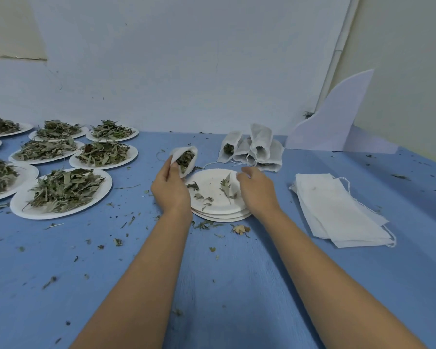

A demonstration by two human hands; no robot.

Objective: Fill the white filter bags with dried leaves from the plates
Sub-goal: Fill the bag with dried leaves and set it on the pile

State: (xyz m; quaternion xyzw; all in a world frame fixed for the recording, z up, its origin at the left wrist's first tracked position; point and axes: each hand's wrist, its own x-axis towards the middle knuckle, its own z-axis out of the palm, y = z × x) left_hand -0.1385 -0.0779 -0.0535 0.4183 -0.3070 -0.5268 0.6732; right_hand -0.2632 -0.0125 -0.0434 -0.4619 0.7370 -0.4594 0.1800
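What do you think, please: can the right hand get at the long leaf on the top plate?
Probably yes. The right hand hovers at the right edge of the top plate, and the long leaf lies uncovered just beside it.

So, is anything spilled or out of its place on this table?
Yes. Dried leaf bits are scattered over the blue table, many near the stack of plates, off the plates where they belong. One pale yellowish leaf lies in front of the stack. The filter bag in the left hand looks intact.
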